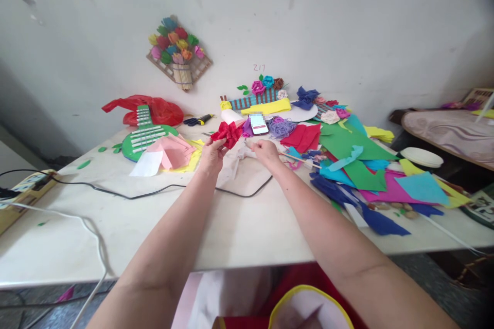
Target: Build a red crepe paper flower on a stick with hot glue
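A crumpled red paper flower [227, 135] is pinched in the fingers of my left hand [213, 155], above the middle of the table. My right hand [266, 152] is closed around a thin wooden stick [299, 158], whose long end sticks out to the right behind my wrist. A small tip shows at the fingers on the other side, too small to make out. Between the two hands lies a whitish translucent sheet or bag [232, 167]. Just beyond them rests a phone [258, 124] with a lit screen.
Coloured paper sheets [357, 141] are heaped on the right. A green guitar-shaped craft [135, 139], pink paper [170, 152] and a red bag [160, 111] sit left. Yellow-black scissors or pliers [204, 119] lie behind. A black cable [131, 197] crosses the table [162, 241].
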{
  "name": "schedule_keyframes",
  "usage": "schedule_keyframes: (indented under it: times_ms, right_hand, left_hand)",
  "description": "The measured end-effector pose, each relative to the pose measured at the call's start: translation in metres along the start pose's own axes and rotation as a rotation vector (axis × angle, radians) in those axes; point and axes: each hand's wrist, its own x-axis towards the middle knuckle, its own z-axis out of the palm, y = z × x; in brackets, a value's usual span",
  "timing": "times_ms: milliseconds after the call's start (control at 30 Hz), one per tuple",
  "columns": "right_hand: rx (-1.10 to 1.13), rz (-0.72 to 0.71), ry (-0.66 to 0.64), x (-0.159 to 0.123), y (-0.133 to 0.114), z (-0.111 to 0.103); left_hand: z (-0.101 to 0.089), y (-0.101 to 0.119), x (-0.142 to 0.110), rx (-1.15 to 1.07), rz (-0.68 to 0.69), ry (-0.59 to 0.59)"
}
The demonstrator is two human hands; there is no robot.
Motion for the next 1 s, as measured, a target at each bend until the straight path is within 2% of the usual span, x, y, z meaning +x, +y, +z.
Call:
schedule_keyframes:
  times_ms: [133, 300, 367, 467, 600, 733, 1000]
  right_hand:
    - [0.187, 0.015, 0.113, 0.006, 0.009, 0.002]
    - [0.525, 0.161, 0.154, 0.011, 0.010, 0.003]
    - [0.581, 0.179, 0.178, 0.011, 0.009, 0.002]
    - [0.555, 0.132, 0.189, 0.010, 0.006, 0.002]
    - [0.515, 0.043, 0.072, 0.002, -0.001, 0.001]
    - [0.648, 0.051, -0.083, -0.006, -0.012, -0.002]
    - [0.718, 0.081, -0.176, -0.011, -0.020, -0.003]
  left_hand:
    - [-0.002, -0.002, 0.001, 0.002, 0.019, -0.017]
    - [-0.003, -0.003, 0.002, -0.007, -0.001, -0.038]
    - [-0.003, -0.005, 0.004, 0.001, -0.020, -0.036]
    - [-0.003, -0.006, 0.005, 0.007, -0.050, -0.040]
    - [-0.003, -0.006, 0.005, -0.008, -0.082, -0.050]
    - [-0.004, -0.006, 0.006, -0.017, -0.123, -0.010]
    - [-0.007, -0.009, 0.009, -0.006, -0.108, -0.024]
